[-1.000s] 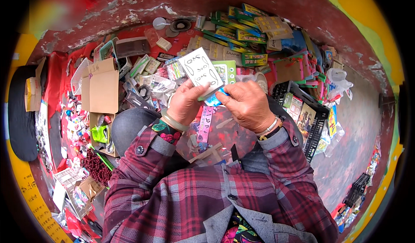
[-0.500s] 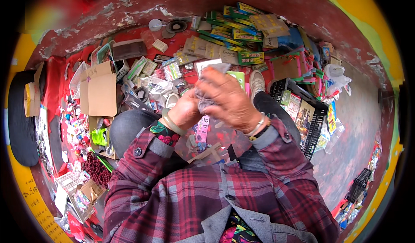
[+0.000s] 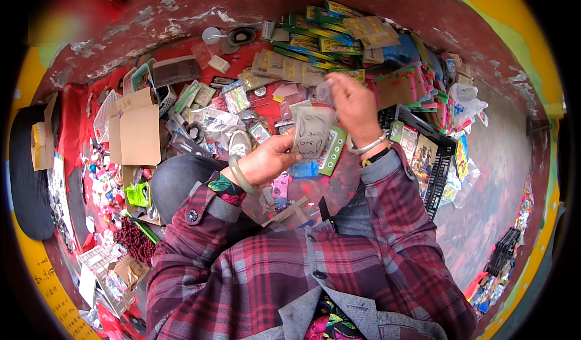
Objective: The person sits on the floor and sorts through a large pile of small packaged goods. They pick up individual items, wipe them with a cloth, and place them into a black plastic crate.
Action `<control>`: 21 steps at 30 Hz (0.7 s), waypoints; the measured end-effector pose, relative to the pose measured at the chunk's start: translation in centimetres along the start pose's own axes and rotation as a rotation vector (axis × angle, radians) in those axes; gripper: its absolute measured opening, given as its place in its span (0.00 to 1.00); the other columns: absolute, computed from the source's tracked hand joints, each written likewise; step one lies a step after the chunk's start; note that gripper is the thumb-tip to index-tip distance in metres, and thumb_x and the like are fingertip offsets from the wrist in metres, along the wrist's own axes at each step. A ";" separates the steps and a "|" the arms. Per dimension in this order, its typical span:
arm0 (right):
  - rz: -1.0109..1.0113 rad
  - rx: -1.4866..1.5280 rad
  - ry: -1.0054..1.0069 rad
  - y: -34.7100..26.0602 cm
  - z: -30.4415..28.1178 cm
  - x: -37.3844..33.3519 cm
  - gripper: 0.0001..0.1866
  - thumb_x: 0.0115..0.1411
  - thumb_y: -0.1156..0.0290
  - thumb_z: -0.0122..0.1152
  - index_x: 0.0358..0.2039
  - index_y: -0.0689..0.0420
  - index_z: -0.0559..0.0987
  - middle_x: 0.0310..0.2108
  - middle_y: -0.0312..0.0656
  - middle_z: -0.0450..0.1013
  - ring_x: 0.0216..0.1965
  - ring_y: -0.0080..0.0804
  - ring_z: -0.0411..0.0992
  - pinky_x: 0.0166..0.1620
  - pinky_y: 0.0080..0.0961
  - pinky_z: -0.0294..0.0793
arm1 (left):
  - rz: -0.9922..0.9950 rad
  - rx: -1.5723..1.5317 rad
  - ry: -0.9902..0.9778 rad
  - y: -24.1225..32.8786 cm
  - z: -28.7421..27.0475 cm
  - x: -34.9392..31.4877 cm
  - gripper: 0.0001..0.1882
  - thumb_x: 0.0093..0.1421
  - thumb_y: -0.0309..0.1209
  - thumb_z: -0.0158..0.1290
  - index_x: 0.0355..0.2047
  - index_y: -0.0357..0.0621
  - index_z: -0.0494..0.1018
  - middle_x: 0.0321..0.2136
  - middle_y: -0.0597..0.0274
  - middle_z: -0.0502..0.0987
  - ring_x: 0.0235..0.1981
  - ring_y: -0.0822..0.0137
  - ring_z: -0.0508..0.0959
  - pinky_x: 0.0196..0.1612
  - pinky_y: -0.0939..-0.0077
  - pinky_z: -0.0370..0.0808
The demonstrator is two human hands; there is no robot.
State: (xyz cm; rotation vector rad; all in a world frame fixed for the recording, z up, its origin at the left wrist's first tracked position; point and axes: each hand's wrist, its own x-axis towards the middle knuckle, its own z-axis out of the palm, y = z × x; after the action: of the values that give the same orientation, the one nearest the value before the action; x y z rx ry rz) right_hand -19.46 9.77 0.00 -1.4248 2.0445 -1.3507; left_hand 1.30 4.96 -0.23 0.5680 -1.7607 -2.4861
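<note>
My left hand (image 3: 269,160) grips the lower edge of a small stack of flat clear-wrapped cards (image 3: 310,133), held upright in front of me. A pale bangle sits on that wrist. My right hand (image 3: 353,105) is raised above and to the right of the stack, with a thin clear plastic sleeve (image 3: 325,92) pinched in its fingertips. That wrist wears a light bangle and a dark band. Both forearms are in red plaid sleeves. Under the hands a green-edged card pack (image 3: 331,152) and a small blue packet (image 3: 304,169) lie on the red cloth.
A red cloth (image 3: 91,98) on the ground is covered with small packaged goods. An open cardboard box (image 3: 136,131) lies at the left. Rows of green and yellow packets (image 3: 321,37) fill the back. A black plastic crate (image 3: 439,164) stands at the right, beside grey pavement (image 3: 490,207).
My right hand first came over the stack, then lifted up and to the right with a clear sleeve. The left hand has lowered slightly, still holding the cards.
</note>
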 end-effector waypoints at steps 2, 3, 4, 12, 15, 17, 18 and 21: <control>0.106 0.241 0.047 -0.1 -1.2 0.1 0.15 0.62 0.63 0.52 0.42 0.59 0.76 0.34 0.42 0.75 0.38 0.34 0.73 0.41 0.25 0.70 | -0.023 -0.071 0.045 0.7 0.3 -0.1 0.23 0.60 0.18 0.42 0.57 0.36 0.59 0.50 0.60 0.69 0.51 0.70 0.67 0.56 0.75 0.63; 0.157 0.359 0.073 -0.5 -1.8 0.3 0.16 0.62 0.62 0.51 0.44 0.59 0.75 0.34 0.40 0.75 0.39 0.31 0.73 0.42 0.23 0.70 | -0.051 -0.127 0.049 0.7 0.3 0.2 0.24 0.60 0.17 0.42 0.58 0.37 0.58 0.50 0.59 0.68 0.51 0.70 0.67 0.56 0.75 0.63; 0.081 0.423 0.087 -1.4 -1.7 0.1 0.17 0.62 0.60 0.51 0.46 0.59 0.74 0.36 0.40 0.74 0.40 0.30 0.72 0.43 0.23 0.69 | -0.082 -0.184 0.063 0.6 0.2 0.2 0.24 0.60 0.17 0.42 0.58 0.37 0.57 0.50 0.59 0.68 0.51 0.70 0.68 0.56 0.74 0.63; -0.413 -0.119 -0.299 -2.9 1.5 -2.1 0.29 0.49 0.57 0.64 0.50 0.55 0.71 0.46 0.45 0.70 0.45 0.40 0.70 0.45 0.30 0.69 | -0.084 0.001 0.122 -0.5 -0.3 0.3 0.15 0.60 0.20 0.43 0.49 0.37 0.66 0.43 0.62 0.72 0.44 0.72 0.71 0.48 0.76 0.69; -0.310 -0.003 -0.344 -2.7 1.2 -1.7 0.26 0.48 0.60 0.66 0.47 0.54 0.73 0.43 0.44 0.72 0.42 0.40 0.72 0.44 0.28 0.69 | -0.230 0.079 0.069 0.0 -0.1 0.3 0.15 0.60 0.18 0.41 0.47 0.36 0.67 0.41 0.63 0.73 0.44 0.73 0.71 0.49 0.78 0.68; -0.258 0.120 -0.291 -2.8 0.9 -1.5 0.22 0.49 0.64 0.67 0.44 0.56 0.74 0.39 0.41 0.73 0.39 0.32 0.72 0.42 0.24 0.70 | -0.260 0.120 -0.002 0.0 -0.1 0.4 0.17 0.59 0.16 0.41 0.49 0.36 0.67 0.45 0.61 0.72 0.48 0.73 0.69 0.53 0.79 0.65; -0.185 0.173 -0.303 -2.7 0.8 -1.5 0.22 0.48 0.64 0.67 0.43 0.56 0.74 0.39 0.42 0.74 0.39 0.34 0.73 0.41 0.25 0.70 | -0.204 0.110 -0.021 -0.1 0.0 0.5 0.18 0.59 0.16 0.41 0.49 0.36 0.66 0.45 0.61 0.72 0.48 0.73 0.69 0.53 0.78 0.65; -0.025 0.279 -0.307 -2.6 0.7 -1.8 0.20 0.47 0.65 0.67 0.41 0.55 0.74 0.36 0.43 0.74 0.36 0.38 0.75 0.36 0.25 0.72 | -0.099 0.110 -0.063 -0.4 0.0 0.7 0.19 0.59 0.18 0.42 0.51 0.36 0.65 0.46 0.61 0.71 0.49 0.73 0.68 0.54 0.77 0.65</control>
State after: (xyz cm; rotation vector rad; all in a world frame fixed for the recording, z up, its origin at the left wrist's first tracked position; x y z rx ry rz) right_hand -16.71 10.75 1.39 -1.4326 1.5835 -1.2752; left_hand 0.74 4.97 -0.80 0.6042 -1.9489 -2.5091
